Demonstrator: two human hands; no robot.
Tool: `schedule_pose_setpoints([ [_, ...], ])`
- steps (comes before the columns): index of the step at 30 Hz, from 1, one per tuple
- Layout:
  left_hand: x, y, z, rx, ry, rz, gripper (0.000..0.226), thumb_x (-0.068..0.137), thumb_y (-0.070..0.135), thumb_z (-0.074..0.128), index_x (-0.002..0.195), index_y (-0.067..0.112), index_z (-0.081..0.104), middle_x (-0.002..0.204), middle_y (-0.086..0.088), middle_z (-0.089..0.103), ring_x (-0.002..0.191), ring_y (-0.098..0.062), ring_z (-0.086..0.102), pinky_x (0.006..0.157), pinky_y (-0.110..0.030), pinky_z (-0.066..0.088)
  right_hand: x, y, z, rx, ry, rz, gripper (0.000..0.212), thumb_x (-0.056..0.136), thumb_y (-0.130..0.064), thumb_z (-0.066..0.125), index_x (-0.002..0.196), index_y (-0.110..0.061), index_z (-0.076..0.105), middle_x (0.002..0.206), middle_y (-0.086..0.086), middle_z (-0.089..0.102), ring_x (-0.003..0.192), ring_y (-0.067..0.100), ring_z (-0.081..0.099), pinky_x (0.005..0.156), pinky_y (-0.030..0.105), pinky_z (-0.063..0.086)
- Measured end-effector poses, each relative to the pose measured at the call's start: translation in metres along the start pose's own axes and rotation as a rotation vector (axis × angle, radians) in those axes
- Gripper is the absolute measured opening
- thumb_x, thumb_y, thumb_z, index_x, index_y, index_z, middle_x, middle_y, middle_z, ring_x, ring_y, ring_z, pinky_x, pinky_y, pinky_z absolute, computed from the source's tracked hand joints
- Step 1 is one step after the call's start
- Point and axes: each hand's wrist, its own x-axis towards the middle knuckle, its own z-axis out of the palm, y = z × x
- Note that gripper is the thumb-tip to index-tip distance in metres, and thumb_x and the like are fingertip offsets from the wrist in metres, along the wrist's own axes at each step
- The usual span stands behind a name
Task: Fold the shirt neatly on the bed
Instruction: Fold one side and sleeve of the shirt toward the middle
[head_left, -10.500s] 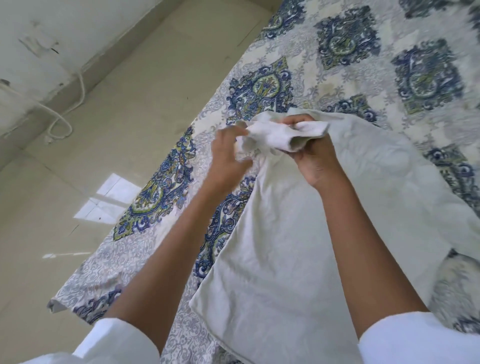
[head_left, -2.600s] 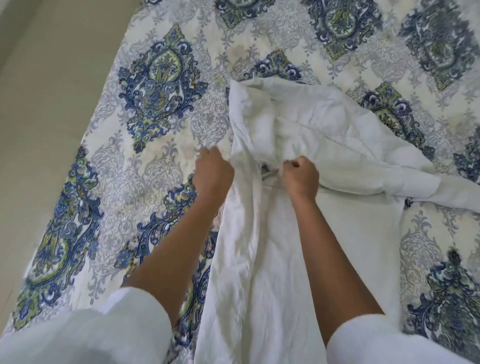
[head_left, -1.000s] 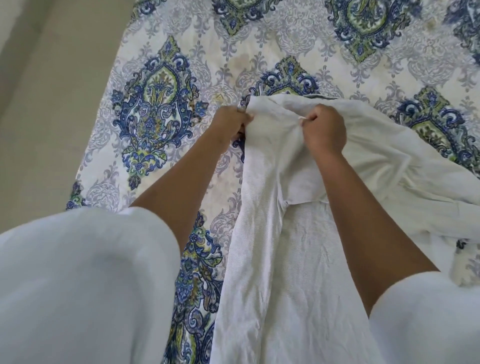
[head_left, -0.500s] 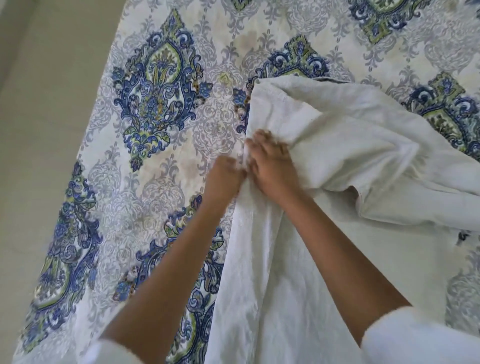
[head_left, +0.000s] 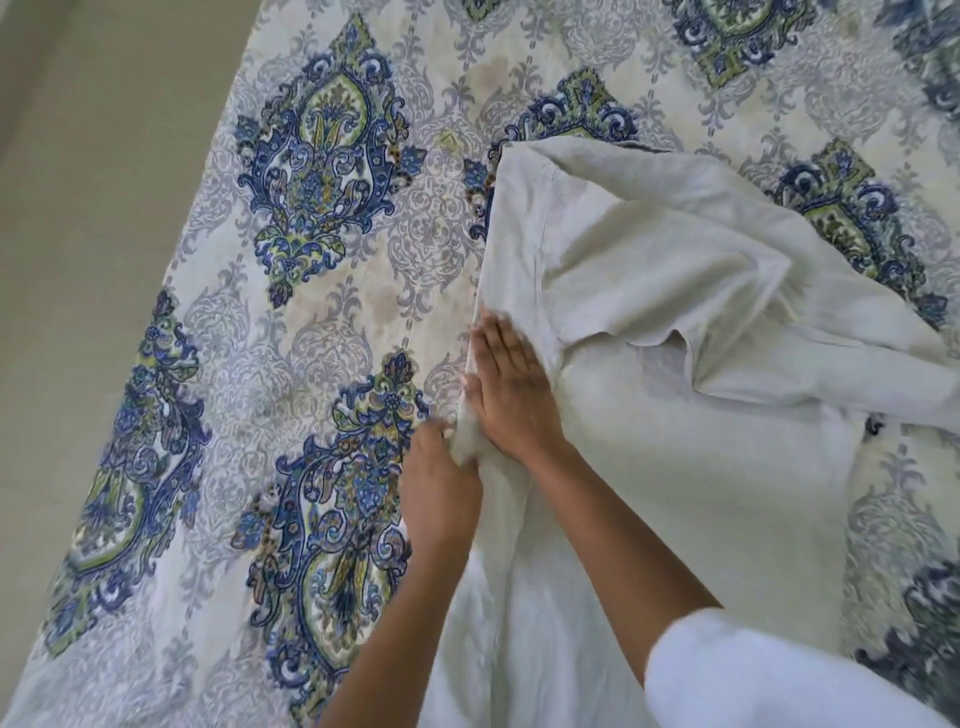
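The white shirt (head_left: 675, 467) lies on the bed (head_left: 332, 322), over the right part of its blue-and-green patterned cover. The shirt's upper part is folded down over the body, and a loose length trails toward the bed's right side. The right hand (head_left: 511, 395) rests flat on the shirt's long left edge, fingers straight and close together, pressing the cloth onto the bed. The left hand (head_left: 441, 473) sits just beside it toward the bed's near side, with its fingers curled around a small bunch of that same edge.
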Motion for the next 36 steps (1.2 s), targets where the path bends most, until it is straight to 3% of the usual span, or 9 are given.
schedule_pose_setpoints([
  [4, -0.050, -0.035, 0.014, 0.262, 0.125, 0.139, 0.047, 0.074, 0.016, 0.068, 0.117, 0.006, 0.051, 0.110, -0.013, 0.058, 0.101, -0.033, 0.054, 0.081, -0.041, 0.045, 0.007, 0.000, 0.006, -0.023, 0.057, 0.095, 0.063, 0.095, -0.041, 0.020, 0.144, -0.001, 0.027, 0.152, 0.019, 0.025, 0.143, 0.030, 0.020, 0.117, 0.040, 0.016],
  [12, -0.101, -0.114, 0.016, 0.404, 0.003, 0.481, 0.052, 0.098, 0.030, 0.017, 0.142, 0.003, 0.027, 0.146, -0.012, 0.033, 0.134, -0.025, 0.029, 0.111, -0.036, 0.018, -0.103, -0.027, 0.053, -0.157, 0.098, 0.008, 0.056, 0.095, -0.033, 0.034, 0.143, -0.003, 0.031, 0.151, 0.017, 0.029, 0.142, 0.031, 0.024, 0.116, 0.043, 0.020],
  [17, -0.148, -0.138, -0.008, 0.213, -0.026, 0.325, 0.054, 0.091, 0.027, 0.039, 0.140, 0.004, 0.029, 0.136, -0.018, 0.045, 0.124, -0.027, 0.031, 0.107, -0.034, 0.019, -0.154, -0.039, 0.051, -0.052, 0.173, -0.003, 0.052, 0.089, -0.026, 0.041, 0.136, -0.004, 0.039, 0.143, 0.021, 0.040, 0.133, 0.034, 0.037, 0.108, 0.044, 0.033],
  [20, -0.169, -0.142, -0.026, -0.103, -0.112, 0.046, 0.058, 0.085, 0.010, 0.058, 0.138, 0.007, 0.033, 0.124, -0.003, 0.044, 0.117, -0.019, 0.040, 0.104, -0.032, 0.031, -0.193, -0.060, 0.039, 0.397, 0.294, 0.429, 0.049, 0.085, -0.021, 0.057, 0.128, 0.000, 0.045, 0.118, 0.019, 0.056, 0.109, 0.029, 0.048, 0.096, 0.042, 0.039],
  [22, -0.177, -0.148, -0.037, -0.197, -0.241, -0.086, 0.050, 0.082, 0.006, 0.061, 0.128, 0.012, 0.042, 0.115, -0.002, 0.054, 0.107, -0.021, 0.052, 0.093, -0.034, 0.044, -0.208, -0.076, 0.029, 0.681, 0.101, 0.710, 0.045, 0.084, -0.020, 0.063, 0.123, -0.005, 0.047, 0.095, 0.005, 0.056, 0.089, 0.023, 0.052, 0.080, 0.037, 0.045],
  [24, -0.178, -0.154, -0.046, -0.220, -0.380, -0.181, 0.037, 0.081, 0.005, 0.062, 0.115, 0.011, 0.050, 0.102, -0.004, 0.063, 0.095, -0.023, 0.060, 0.082, -0.036, 0.051, -0.216, -0.084, 0.028, 0.712, -0.145, 0.801, 0.027, 0.081, -0.018, 0.064, 0.101, -0.007, 0.049, 0.079, 0.000, 0.052, 0.077, 0.022, 0.051, 0.064, 0.033, 0.040],
  [28, -0.175, -0.163, -0.062, -0.152, -0.534, -0.222, 0.020, 0.082, 0.000, 0.061, 0.102, 0.004, 0.061, 0.089, -0.008, 0.064, 0.084, -0.022, 0.059, 0.068, -0.026, 0.045, -0.238, -0.092, 0.033, 0.708, -0.458, 0.906, 0.029, 0.077, -0.006, 0.068, 0.104, 0.001, 0.061, 0.104, 0.015, 0.066, 0.089, 0.026, 0.063, 0.069, 0.029, 0.047],
  [33, -0.184, -0.160, -0.060, -0.034, -0.439, -0.167, 0.019, 0.083, -0.003, 0.056, 0.101, 0.002, 0.062, 0.089, -0.007, 0.063, 0.083, -0.022, 0.057, 0.072, -0.026, 0.044, -0.265, -0.103, 0.035, 0.573, -0.617, 1.000, 0.034, 0.076, -0.005, 0.073, 0.105, 0.004, 0.059, 0.102, 0.016, 0.066, 0.083, 0.025, 0.063, 0.069, 0.026, 0.049],
  [36, -0.192, -0.154, -0.059, 0.017, -0.388, -0.183, 0.018, 0.084, -0.007, 0.046, 0.092, 0.005, 0.057, 0.084, -0.005, 0.055, 0.081, -0.025, 0.053, 0.066, -0.026, 0.038, -0.273, -0.112, 0.028, 0.606, -0.696, 1.083, 0.013, 0.080, 0.000, 0.068, 0.080, 0.001, 0.056, 0.074, 0.011, 0.062, 0.057, 0.020, 0.061, 0.042, 0.018, 0.047],
])
